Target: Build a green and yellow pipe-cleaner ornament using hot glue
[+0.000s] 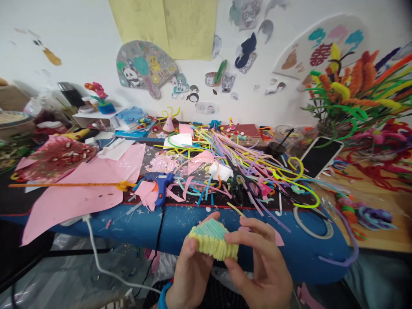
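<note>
Between both hands, in front of the table edge, is a fuzzy pipe-cleaner piece (pixel 214 240) with a ridged light-blue top and a yellow side. My left hand (pixel 193 266) grips its left end, thumb on the near side; a blue band circles that wrist. On the right end, my right hand (pixel 257 257) pinches it between thumb and index finger, the other fingers curled. A thin pale yellow stick (pixel 235 209) shows just above the right hand. The underside of the piece is hidden.
A blue glue gun (pixel 162 186) lies beyond the hands, its black cord hanging over the edge. Scissors (pixel 238 189), many loose pipe cleaners (pixel 225 146) and pink sheets (pixel 83 197) cover the table. A phone (pixel 320 156) leans at right beside a tape roll (pixel 313 223).
</note>
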Motion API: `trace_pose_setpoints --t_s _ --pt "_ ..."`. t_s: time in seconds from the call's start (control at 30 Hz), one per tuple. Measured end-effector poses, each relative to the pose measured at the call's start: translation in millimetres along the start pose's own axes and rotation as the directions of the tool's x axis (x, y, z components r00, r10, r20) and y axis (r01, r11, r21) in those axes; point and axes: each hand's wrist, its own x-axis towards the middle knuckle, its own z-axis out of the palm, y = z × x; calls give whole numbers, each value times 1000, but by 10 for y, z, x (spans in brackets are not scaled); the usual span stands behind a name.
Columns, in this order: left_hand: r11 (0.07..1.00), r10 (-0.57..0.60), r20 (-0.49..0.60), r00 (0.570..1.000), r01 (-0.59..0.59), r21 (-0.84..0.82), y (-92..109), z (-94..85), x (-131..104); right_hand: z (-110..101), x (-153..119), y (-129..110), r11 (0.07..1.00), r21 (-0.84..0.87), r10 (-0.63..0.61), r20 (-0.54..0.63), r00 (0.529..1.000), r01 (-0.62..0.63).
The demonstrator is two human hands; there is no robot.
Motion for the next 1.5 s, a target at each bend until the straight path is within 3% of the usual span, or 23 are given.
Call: trace_pose_setpoints --t_s 0.13,0.37,0.67,0.93,1.1,1.27,1.5 --pt "999 -28 -3 1000 28 -33 17 5 5 11 -5 13 997 -58 -47 15 999 48" --pt "983 -151 -106 983 138 -118 21 32 61 -28 9 10 980 -171 -82 117 990 101" --pt "917 -303 23 953 298 -265 -13 100 126 -16 33 -14 983 -169 -62 49 997 69" --pt "940 -265 -87 960 237 -245 -22 72 99 25 -29 -12 989 21 144 -22 989 -144" --pt "947 -238 -127 963 201 -252 9 83 92 7 -8 -13 996 75 51 -87 995 -44" --pt "964 -184 -133 974 152 -219 0 63 71 20 39 -48 998 -47 -54 -118 992 49" --pt "975 -158 -79 984 143 -169 4 68 47 17 9 -18 992 -111 -76 -103 992 65"
